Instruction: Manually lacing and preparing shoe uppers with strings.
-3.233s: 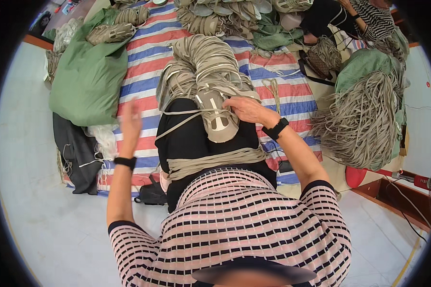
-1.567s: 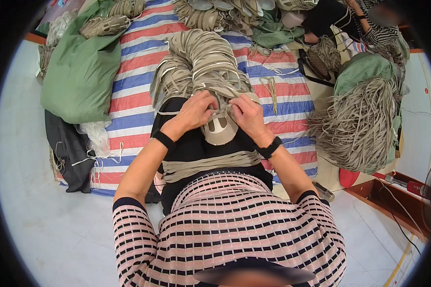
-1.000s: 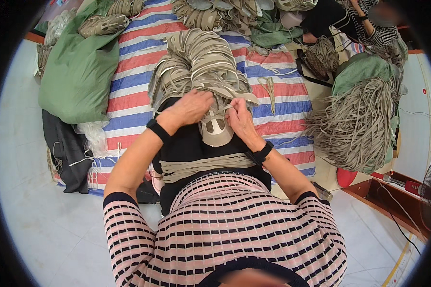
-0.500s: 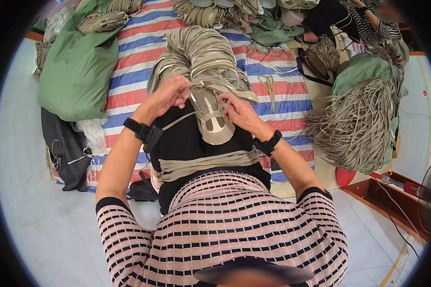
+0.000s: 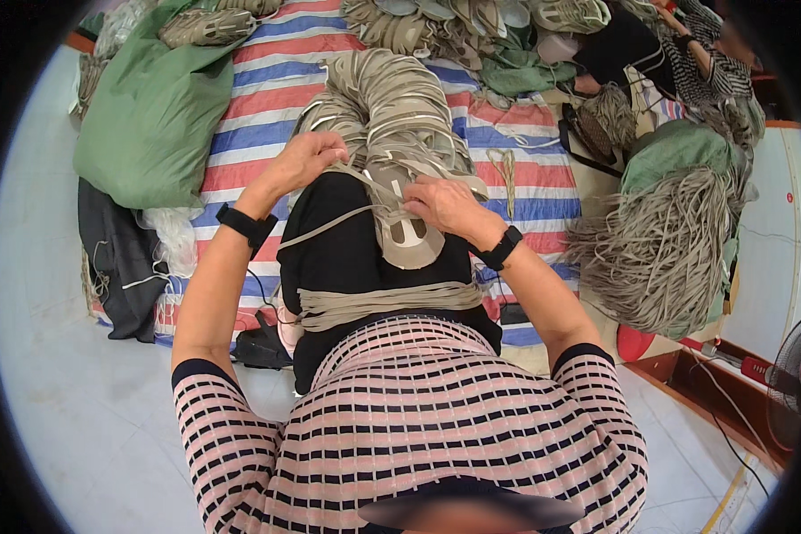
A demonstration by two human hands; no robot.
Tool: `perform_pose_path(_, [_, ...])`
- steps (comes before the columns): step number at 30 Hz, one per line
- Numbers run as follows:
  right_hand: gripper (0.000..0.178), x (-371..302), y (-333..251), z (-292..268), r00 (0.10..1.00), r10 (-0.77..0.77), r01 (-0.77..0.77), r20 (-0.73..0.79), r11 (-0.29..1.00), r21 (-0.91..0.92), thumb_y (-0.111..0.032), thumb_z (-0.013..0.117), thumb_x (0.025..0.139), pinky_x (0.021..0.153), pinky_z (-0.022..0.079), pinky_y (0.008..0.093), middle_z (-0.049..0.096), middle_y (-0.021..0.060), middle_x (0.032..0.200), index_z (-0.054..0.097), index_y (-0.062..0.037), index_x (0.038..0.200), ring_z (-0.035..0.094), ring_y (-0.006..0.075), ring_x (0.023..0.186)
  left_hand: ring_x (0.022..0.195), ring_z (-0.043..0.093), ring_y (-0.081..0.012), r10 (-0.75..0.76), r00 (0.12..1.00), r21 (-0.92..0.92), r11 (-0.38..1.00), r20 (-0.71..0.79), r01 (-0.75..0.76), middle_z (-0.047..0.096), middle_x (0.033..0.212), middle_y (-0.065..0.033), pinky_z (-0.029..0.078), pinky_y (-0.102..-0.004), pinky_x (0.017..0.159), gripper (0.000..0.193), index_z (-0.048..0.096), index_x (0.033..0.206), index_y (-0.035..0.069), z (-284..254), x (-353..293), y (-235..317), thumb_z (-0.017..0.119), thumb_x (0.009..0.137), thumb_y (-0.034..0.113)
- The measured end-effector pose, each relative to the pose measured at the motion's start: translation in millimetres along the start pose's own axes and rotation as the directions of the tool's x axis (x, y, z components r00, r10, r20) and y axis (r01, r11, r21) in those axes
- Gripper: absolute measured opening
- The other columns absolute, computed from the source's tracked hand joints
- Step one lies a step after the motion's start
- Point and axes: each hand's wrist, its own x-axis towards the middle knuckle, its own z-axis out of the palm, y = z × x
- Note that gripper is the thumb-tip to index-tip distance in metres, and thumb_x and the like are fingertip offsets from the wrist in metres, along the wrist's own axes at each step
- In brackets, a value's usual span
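Observation:
On my lap lies a beige shoe upper [image 5: 411, 253], its toe end toward me. A flat beige shoelace [image 5: 361, 174] stretches from the upper to my left hand [image 5: 314, 157], which pinches it off to the left. My right hand [image 5: 450, 208] is closed at the lacing area, its fingertips pressed on the upper; whether they hold lace or upper edge is hidden. Another lace end [image 5: 320, 230] trails left across my black-covered thigh. Beyond the upper, a curved stack of similar uppers [image 5: 400, 93] reaches away from me. A bundle of beige laces [image 5: 387, 304] lies across my lap.
A striped sheet [image 5: 267, 98] covers the floor. Left stands a full green sack [image 5: 151, 133]; right, a heap of loose laces [image 5: 654, 245] on green cloth. More uppers [image 5: 400, 31] lie at the back. Another person's arm [image 5: 699, 58] shows far right, and a fan [image 5: 792, 374] stands near right.
My left hand has moved left and away from the upper, drawing the lace out taut. My right hand has shifted inward over the lacing area. The whole view has shifted slightly.

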Motion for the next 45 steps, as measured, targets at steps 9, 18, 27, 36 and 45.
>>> perform_pose_path(9, [0.023,20.0,-28.1,9.7,0.991,0.115,-0.12,0.071,0.989,0.081,-0.024,0.06,0.077,0.068,0.046,0.0429,0.063,0.0131,0.08,0.058,-0.0079,0.092,0.059,0.0341,0.082,0.054,0.033,-0.0041,-0.166,0.979,-0.812,0.584,-0.117,0.002,0.038,0.061,0.0056,0.029,-0.0179,0.05,0.019,0.055,0.102,0.003,-67.4,-47.3,54.2,0.052,0.09,0.017])
perform_pose_path(18, [0.019,43.2,-42.0,-25.6,0.744,0.065,-0.432,0.665,0.806,0.405,-0.023,0.06,0.075,0.046,0.038,0.0292,0.055,0.0065,0.06,0.061,-0.0039,0.077,0.054,0.0158,0.056,0.076,0.04,-0.0125,0.067,0.861,-0.864,-0.021,-0.504,-0.504,0.046,0.095,-0.0053,0.039,-0.0245,0.068,0.033,0.045,0.119,-0.003,-159.0,-134.2,70.5,0.049,0.086,-0.003])
perform_pose_path(27, [0.016,16.2,-116.2,-180.5,0.877,-0.19,-0.255,0.441,0.594,0.763,-0.02,0.063,0.081,0.042,0.024,0.0199,0.041,-0.0081,0.052,0.059,-0.0068,0.072,0.034,0.0018,0.046,0.109,0.046,-0.0231,0.239,0.68,-0.684,0.081,-0.693,-0.725,0.035,0.138,-0.0099,0.046,-0.0305,0.083,0.053,0.031,0.135,-0.001,-217.6,-238.6,125.0,0.039,0.084,-0.013])
perform_pose_path(36, [0.019,-0.2,-195.8,-278.1,0.966,-0.19,0.003,0.173,0.682,0.731,-0.019,0.06,0.085,0.037,0.026,0.013,0.053,-0.0035,0.055,0.06,-0.0006,0.081,0.039,-0.0019,0.042,0.095,0.055,-0.0164,0.12,0.755,-0.587,0.554,-0.645,-0.59,0.045,0.13,-0.0136,0.05,-0.023,0.075,0.043,0.034,0.132,-0.002,-250.0,-226.3,181.7,0.048,0.091,0.003])
perform_pose_path(45, [0.017,-14.9,-264.4,-370.5,0.965,-0.204,0.263,-0.166,0.774,0.575,-0.008,0.051,0.089,0.036,0.036,0.0137,0.063,0.0099,0.065,0.059,0.0054,0.083,0.048,0.0045,0.041,0.068,0.041,-0.0041,0.248,0.837,-0.352,0.821,-0.488,-0.449,0.047,0.085,0.0015,0.036,-0.0164,0.057,0.037,0.044,0.125,-0.002,-243.7,-124.6,295.6,0.048,0.093,0.015])
